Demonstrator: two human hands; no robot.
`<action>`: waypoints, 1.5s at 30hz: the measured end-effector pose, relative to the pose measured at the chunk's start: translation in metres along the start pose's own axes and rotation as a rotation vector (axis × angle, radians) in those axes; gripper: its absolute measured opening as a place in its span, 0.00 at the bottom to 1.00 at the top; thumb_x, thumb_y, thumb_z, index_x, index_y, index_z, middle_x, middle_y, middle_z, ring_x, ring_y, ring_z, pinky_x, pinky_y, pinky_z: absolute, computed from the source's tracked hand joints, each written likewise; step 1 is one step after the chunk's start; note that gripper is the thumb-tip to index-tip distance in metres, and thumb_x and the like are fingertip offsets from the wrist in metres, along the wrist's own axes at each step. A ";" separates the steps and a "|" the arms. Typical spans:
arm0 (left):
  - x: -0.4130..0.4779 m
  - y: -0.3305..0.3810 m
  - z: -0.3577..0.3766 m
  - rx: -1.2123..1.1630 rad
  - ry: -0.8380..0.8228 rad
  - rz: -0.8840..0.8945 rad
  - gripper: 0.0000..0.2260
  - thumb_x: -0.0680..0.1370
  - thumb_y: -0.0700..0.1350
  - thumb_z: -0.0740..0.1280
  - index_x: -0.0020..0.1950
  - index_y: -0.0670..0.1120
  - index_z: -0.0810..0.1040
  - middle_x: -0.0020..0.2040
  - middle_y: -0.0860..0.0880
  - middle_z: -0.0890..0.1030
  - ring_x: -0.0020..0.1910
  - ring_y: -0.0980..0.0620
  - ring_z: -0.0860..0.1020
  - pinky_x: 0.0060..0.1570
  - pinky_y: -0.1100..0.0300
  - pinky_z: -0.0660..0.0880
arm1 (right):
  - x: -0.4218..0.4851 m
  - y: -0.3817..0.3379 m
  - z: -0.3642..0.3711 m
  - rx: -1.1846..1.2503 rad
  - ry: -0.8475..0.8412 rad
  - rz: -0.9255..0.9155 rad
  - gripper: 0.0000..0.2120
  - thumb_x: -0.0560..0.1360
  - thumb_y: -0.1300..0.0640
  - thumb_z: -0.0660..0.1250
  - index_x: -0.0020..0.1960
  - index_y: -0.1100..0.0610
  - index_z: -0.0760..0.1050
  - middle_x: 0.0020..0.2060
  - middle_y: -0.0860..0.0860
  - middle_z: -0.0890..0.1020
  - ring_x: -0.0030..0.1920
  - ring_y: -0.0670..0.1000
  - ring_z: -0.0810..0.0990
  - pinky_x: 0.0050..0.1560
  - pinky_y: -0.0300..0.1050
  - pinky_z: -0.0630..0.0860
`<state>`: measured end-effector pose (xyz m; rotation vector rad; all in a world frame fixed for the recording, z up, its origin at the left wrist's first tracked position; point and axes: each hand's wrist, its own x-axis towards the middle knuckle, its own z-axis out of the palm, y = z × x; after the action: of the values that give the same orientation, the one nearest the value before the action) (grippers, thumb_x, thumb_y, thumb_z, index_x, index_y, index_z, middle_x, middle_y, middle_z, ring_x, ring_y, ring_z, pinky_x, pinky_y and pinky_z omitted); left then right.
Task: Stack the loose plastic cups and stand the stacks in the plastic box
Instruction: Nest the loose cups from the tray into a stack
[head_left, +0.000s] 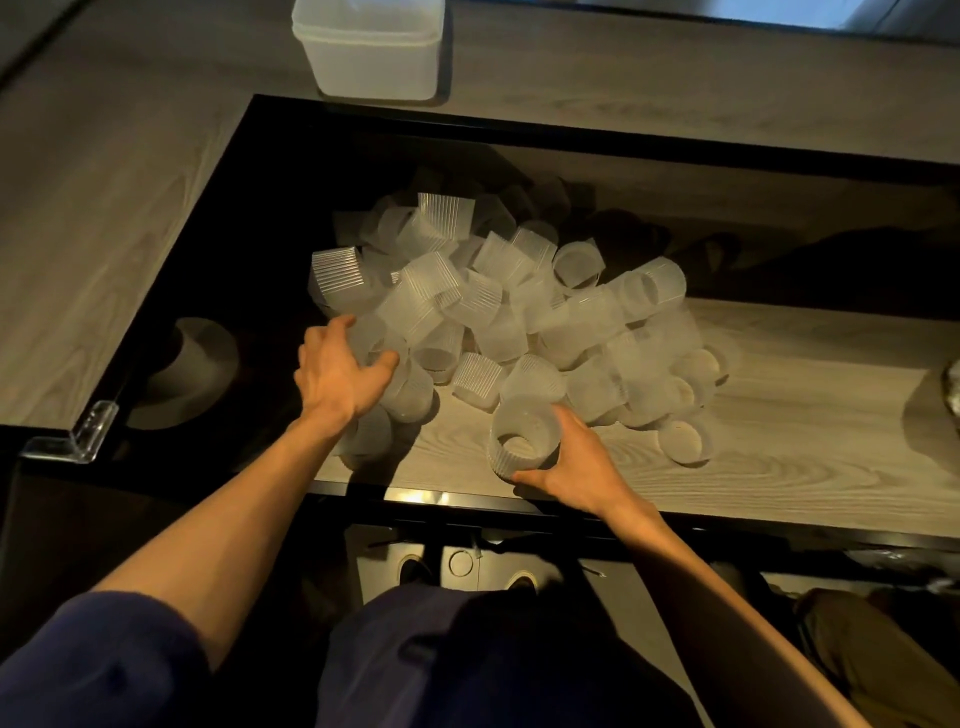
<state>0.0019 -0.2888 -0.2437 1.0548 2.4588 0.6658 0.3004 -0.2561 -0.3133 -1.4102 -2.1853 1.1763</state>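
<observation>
Gripping a single cup (522, 441) between thumb and curled fingers, the right hand (579, 467) holds it at the near edge of the table (779, 467), a pale wood-grain surface with a black border. This cup is translucent, frosted plastic with fine vertical ribs on its tapered wall, and it is tilted with its round mouth toward the camera. The left hand (337, 371) is half open over the near-left edge of the cup pile (498, 301), thumb and index finger straddling one blurred cup; whether it grips cannot be told. Cups in the pile lie loose at mixed angles, touching and overlapping. Well apart, on the raised wood-grain ledge (675, 88) behind the pile, stands the plastic box (369, 57): milky, rectangular, with rounded corners.
</observation>
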 end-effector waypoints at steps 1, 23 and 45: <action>0.000 0.000 0.000 0.005 0.000 0.008 0.35 0.73 0.59 0.72 0.76 0.48 0.68 0.71 0.41 0.69 0.70 0.38 0.69 0.68 0.41 0.68 | 0.001 -0.001 0.001 -0.002 -0.005 -0.003 0.42 0.62 0.52 0.86 0.71 0.51 0.71 0.65 0.45 0.77 0.63 0.41 0.74 0.62 0.29 0.66; 0.005 -0.008 -0.017 -0.006 0.082 -0.081 0.29 0.74 0.60 0.70 0.70 0.46 0.76 0.70 0.40 0.71 0.63 0.38 0.76 0.61 0.48 0.74 | 0.008 -0.013 0.009 0.007 -0.038 -0.005 0.41 0.63 0.50 0.85 0.71 0.50 0.70 0.63 0.44 0.75 0.62 0.41 0.73 0.56 0.24 0.64; -0.075 0.035 0.037 -0.220 -0.213 0.862 0.37 0.70 0.57 0.70 0.74 0.38 0.69 0.64 0.46 0.67 0.61 0.53 0.72 0.59 0.65 0.74 | 0.009 -0.014 0.016 0.000 -0.010 -0.012 0.33 0.63 0.42 0.78 0.65 0.45 0.72 0.57 0.42 0.78 0.57 0.41 0.79 0.55 0.42 0.79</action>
<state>0.0887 -0.3136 -0.2431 1.9690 1.6307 0.9673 0.2769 -0.2587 -0.3144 -1.3926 -2.1966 1.1819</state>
